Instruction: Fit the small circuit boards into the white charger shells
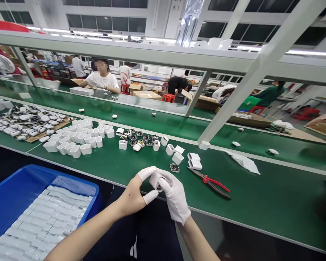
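Observation:
My left hand (137, 194), bare but for white finger cots, and my right hand (175, 195) in a white glove meet at the near edge of the green table (260, 195). Both are closed on one small white charger housing (155, 180) held between them. Just beyond them lie a small circuit board (175, 168), a few empty white housings (195, 161) and red-handled pliers (213, 183).
A blue bin (13, 192) of stacked white pieces sits at lower left. Several open white housings (76, 139) and loose circuit boards (138, 139) lie further back, and a tray of parts (24, 121) at left. A white cloth (244, 161) lies right. Other people work beyond a grey frame.

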`<state>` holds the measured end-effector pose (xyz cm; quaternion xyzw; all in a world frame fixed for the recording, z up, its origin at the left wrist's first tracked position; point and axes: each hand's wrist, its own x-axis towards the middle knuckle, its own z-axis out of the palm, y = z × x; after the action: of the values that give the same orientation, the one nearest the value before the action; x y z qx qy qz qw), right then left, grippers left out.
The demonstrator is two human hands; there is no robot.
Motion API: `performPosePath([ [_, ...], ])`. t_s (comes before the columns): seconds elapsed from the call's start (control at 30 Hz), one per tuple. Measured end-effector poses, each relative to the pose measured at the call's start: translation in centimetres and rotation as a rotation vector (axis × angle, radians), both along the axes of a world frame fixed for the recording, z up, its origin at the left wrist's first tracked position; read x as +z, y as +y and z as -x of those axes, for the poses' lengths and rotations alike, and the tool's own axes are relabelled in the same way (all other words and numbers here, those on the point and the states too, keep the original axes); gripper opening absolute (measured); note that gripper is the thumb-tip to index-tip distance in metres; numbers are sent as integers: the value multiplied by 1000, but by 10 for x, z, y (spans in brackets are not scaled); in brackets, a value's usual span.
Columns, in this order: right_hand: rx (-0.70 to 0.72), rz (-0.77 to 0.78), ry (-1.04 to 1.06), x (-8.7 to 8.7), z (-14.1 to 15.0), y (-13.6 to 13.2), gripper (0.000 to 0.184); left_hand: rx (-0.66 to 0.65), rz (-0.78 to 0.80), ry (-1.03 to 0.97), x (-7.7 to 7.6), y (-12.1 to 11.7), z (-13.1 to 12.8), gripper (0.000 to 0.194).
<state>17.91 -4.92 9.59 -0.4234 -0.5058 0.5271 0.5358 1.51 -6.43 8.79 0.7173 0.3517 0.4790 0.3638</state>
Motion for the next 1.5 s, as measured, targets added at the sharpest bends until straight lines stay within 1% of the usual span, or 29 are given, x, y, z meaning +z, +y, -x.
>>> performPosePath([
  [0.1, -75, -12, 49, -2, 2, -2, 46, 64, 150, -111, -4, -3, -10, 53],
  [0.17, -86, -14, 74, 0, 3, -5, 49, 68, 185, -175, -5, -4, -15, 51],
  [0.27, -65, 1, 91, 6, 3, -9, 50, 72, 167, -234, -2, -4, -17, 46],
  [0.37, -48, 20, 85, 13, 2, -12, 50, 60, 136, -229, 2, -5, -17, 44],
  [0.43, -45, 28, 75, 16, 2, -14, 46, 55, 120, -210, 6, -8, -18, 45],
  [0.53, -46, 36, 66, 19, 3, -18, 40, 51, 136, -214, 10, -13, -18, 45],
  [0.67, -63, 46, 64, 14, 7, -18, 37, 73, 178, -226, 10, -14, -20, 39],
  [0.77, -68, 56, 54, 5, 12, -13, 34, 124, 331, -220, 4, -7, -22, 37],
  [0.83, -68, 52, 45, 2, 14, -8, 31, 157, 365, -197, -1, -2, -23, 37],
  [0.87, -71, 43, 41, 1, 14, -6, 30, 163, 335, -175, -3, 0, -23, 38],
  [0.93, -74, 23, 32, 3, 14, -4, 31, 145, 218, -114, -5, 2, -20, 43],
  [1.03, -50, 11, 13, 13, 10, -5, 34, 90, 50, 7, -2, 1, -13, 54],
  [1.1, -20, 17, -1, 20, 8, -7, 35, 61, -27, 83, 0, 0, -7, 58],
  [1.17, -5, 22, -20, 23, 8, -9, 33, 51, -73, 137, 2, -1, -3, 57],
  [1.27, -7, 17, -65, 19, 11, -9, 30, 72, -73, 178, 0, 1, 0, 48],
  [1.37, 11, 15, -87, 12, 12, -7, 31, 77, -7, 154, -3, 4, 0, 45],
  [1.43, 70, 11, -85, 12, 11, -7, 35, 64, 9, 120, -4, 5, 2, 45],
  [1.5, 153, 3, -79, 16, 10, -9, 40, 48, 0, 98, -3, 5, 4, 44],
])
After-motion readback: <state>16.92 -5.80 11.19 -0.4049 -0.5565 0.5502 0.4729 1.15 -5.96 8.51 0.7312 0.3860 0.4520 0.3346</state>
